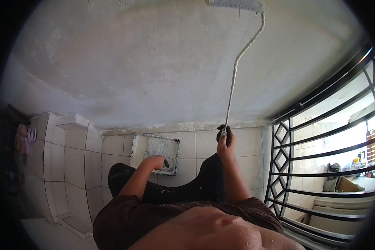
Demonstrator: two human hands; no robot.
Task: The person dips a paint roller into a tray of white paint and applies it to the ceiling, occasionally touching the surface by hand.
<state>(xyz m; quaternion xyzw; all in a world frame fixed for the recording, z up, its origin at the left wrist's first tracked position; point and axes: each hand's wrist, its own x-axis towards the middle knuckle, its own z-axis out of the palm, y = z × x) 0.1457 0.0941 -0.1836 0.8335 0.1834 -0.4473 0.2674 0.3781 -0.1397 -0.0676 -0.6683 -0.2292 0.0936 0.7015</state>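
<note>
My right hand (226, 141) is closed round the handle end of a paint roller (234, 77). Its long, bent, paint-crusted rod rises from my fist to the roller sleeve (235, 5), which overlaps the upper wall at the top edge. Dark patches cover the fingers of both hands. Lower down, my left hand (159, 162) hangs over the near part of a paint tray (134, 151), its fingers pointing downward and mostly hidden behind the hand. The tray lies on the tiled floor, smeared with whitish paint over its ridged part.
A patchy grey-white wall (154, 71) fills the space ahead. Black metal bars (321, 158) run along the right side, with stored items (341, 183) beyond them. Tiled steps (73, 158) stand on the left, near pinkish slippers (23, 137). My dark-clothed legs (183, 191) flank the tray.
</note>
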